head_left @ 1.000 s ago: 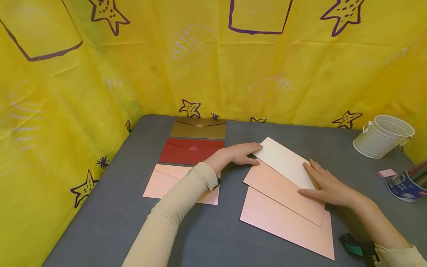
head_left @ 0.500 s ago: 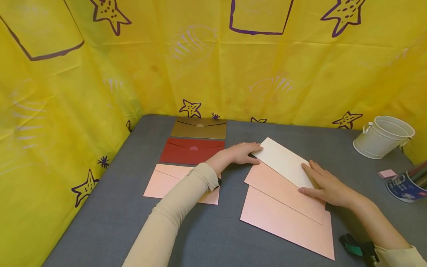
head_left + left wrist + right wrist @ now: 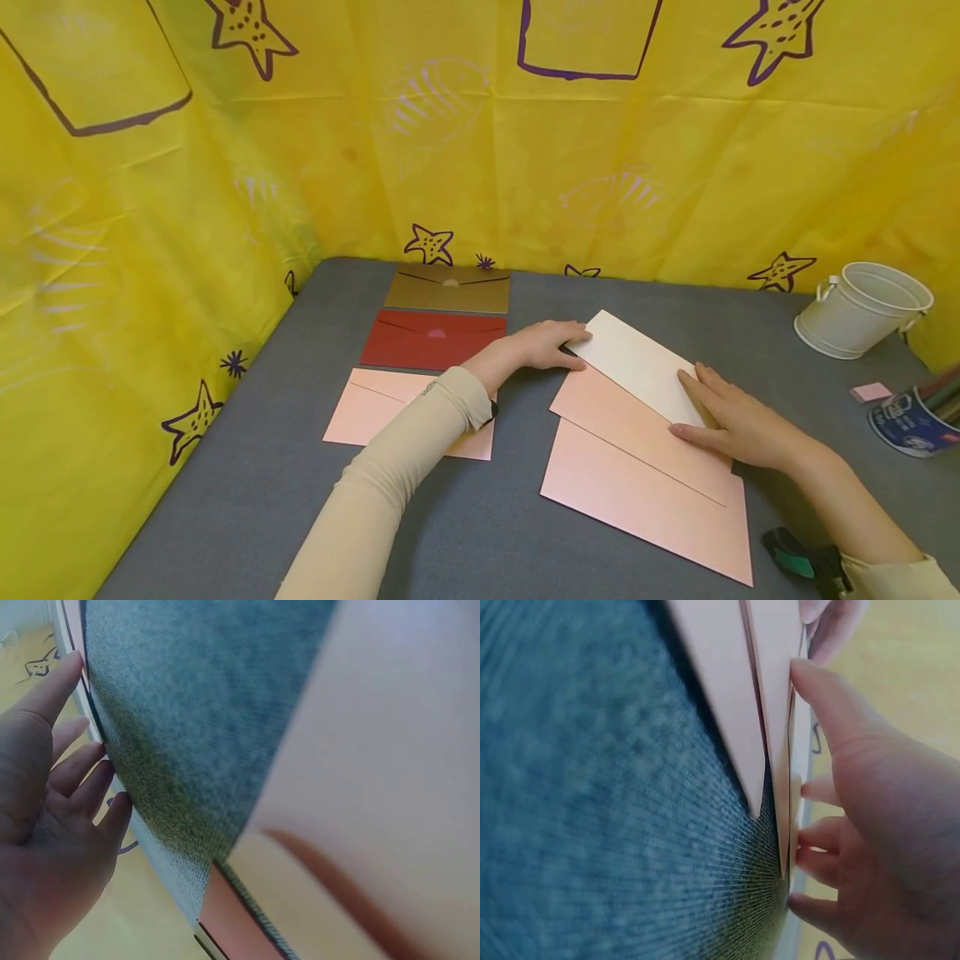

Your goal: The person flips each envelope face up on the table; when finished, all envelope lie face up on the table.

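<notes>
A white envelope-like sheet lies slanted on top of a peach envelope, which overlaps a pink envelope nearer the person. My left hand touches the white sheet's left end with its fingertips, the thumb by the peach envelope's corner. At the other end, my right hand rests over the white sheet's right edge, its thumb on the near long edge. In the right wrist view, the right hand's fingers reach the layered edges without curling round them. The left hand's fingers look loosely extended.
Left of the stack lie a gold envelope, a red envelope and another pink envelope, partly under the left forearm. At right stand a white bucket, a blue tin and a pink eraser-like block. Yellow cloth hangs behind.
Both hands stay at the white sheet with hardly any movement. The whole view shifts very slightly.
</notes>
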Available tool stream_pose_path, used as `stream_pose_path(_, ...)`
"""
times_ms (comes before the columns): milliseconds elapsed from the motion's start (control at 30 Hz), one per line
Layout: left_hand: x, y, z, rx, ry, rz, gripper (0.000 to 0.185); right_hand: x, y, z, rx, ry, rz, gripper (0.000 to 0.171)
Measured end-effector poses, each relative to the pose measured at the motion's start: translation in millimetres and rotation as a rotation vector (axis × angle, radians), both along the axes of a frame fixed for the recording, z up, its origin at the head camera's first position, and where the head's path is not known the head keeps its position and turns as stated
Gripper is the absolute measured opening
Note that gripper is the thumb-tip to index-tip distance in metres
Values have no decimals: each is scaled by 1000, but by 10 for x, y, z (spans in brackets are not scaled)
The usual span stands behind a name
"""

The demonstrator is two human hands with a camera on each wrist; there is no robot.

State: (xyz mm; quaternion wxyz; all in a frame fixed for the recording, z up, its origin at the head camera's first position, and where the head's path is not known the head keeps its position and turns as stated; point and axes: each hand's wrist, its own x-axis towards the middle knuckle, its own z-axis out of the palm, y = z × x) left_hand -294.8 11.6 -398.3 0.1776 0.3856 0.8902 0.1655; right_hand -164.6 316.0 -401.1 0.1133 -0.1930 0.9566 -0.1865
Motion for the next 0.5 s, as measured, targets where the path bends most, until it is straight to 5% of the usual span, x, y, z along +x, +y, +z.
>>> stream_pose_path(267, -4, 14, -22, 137, -61, 56, 63, 6, 10, -36, -16, -9, 10, 94)
stream_pose_path(500, 5, 10, 26, 159, -101, 95, 63, 11, 5, -29, -23, -9, 0, 95)
